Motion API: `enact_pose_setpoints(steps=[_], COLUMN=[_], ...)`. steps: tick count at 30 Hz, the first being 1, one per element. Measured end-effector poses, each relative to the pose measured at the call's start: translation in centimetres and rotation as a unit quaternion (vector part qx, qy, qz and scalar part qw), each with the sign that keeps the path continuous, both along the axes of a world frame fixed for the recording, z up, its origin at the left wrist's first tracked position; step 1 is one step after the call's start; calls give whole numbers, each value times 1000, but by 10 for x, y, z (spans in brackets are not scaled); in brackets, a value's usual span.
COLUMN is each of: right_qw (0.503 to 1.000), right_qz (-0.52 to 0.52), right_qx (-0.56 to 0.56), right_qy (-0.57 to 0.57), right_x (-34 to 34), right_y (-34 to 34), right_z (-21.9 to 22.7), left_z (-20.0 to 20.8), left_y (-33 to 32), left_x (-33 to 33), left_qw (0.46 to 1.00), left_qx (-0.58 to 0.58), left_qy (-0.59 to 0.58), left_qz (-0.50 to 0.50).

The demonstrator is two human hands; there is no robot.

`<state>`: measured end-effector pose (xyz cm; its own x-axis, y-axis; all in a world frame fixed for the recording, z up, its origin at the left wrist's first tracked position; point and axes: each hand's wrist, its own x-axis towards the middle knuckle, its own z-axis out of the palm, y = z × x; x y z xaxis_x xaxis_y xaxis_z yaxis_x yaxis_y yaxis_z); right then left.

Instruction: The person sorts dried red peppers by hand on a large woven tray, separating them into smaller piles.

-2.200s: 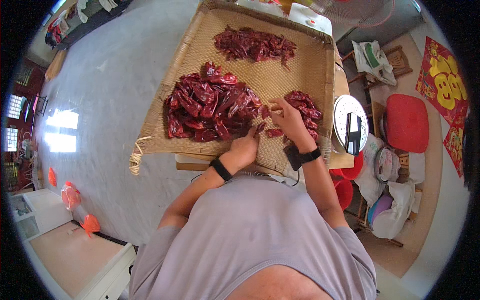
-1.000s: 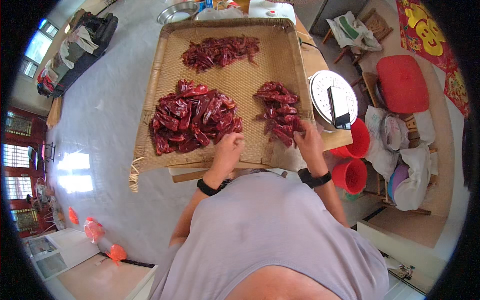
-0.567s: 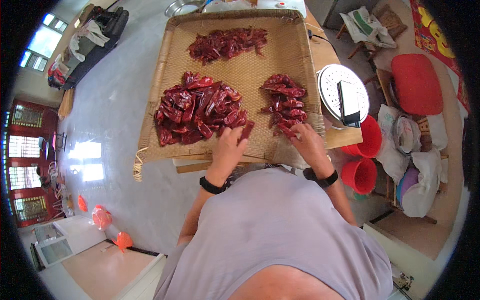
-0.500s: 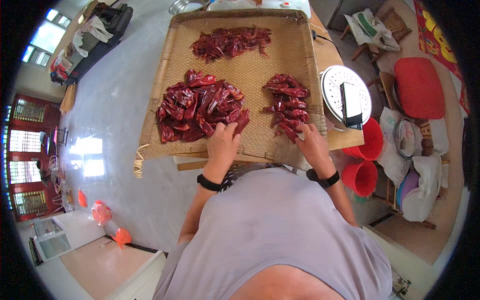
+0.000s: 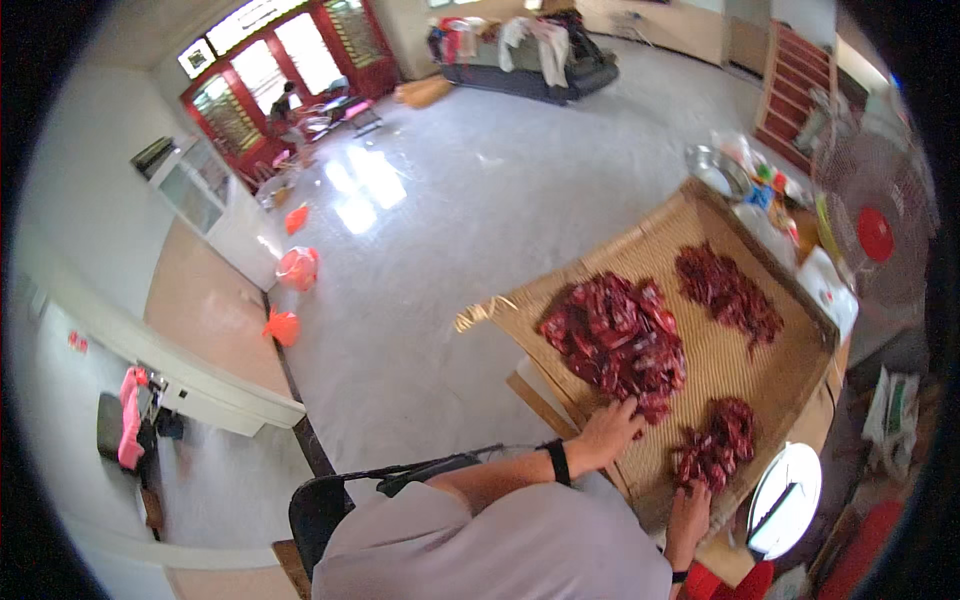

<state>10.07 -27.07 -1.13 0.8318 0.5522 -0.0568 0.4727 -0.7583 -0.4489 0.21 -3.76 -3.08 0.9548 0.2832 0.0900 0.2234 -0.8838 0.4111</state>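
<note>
Dried red chilies lie in three heaps on a woven bamboo tray (image 5: 690,400). At the near edge of the large heap (image 5: 615,335) is my left hand (image 5: 605,435). Its fingers are bent and closed around a chili at that edge. My right hand (image 5: 688,515) is at the near end of the small heap (image 5: 718,440), fingertips drawn together on a chili there, partly hidden by the fingers. The third heap (image 5: 730,292), flatter and darker, lies farther back on the tray, away from both hands. A dark band circles each wrist.
A round white perforated plate (image 5: 785,500) with a dark phone-like slab on it stands right of the tray. Behind are a metal basin (image 5: 718,172) and a fan (image 5: 875,235). Orange bags (image 5: 297,268) lie on the grey floor. A dark chair (image 5: 320,515) is near my left side.
My view has turned left, so the tray appears lower right and tilted, and more of the room shows. Both hands stay at the same two heaps.
</note>
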Motion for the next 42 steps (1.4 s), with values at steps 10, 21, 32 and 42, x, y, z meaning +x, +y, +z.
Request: enact_pose_setpoints(steps=[10,21,32,42], right_qw=[994,997,958,983], right_qz=[-23,-39,16,-30], right_qx=[-106,47,-105,-129], right_qy=[0,41,-267,-130], right_x=[13,30,25,31], right_y=[44,56,5,22], right_z=[-1,-3,-9,-1], left_z=[-4,-31,-31,-5], left_y=[23,49,47,58], left_x=[10,0,-1,-3], left_qw=[997,989,984,967], left_qx=[-37,-112,-143,-189], left_qy=[-52,-88,69,119], left_qz=[48,-41,-82,-122])
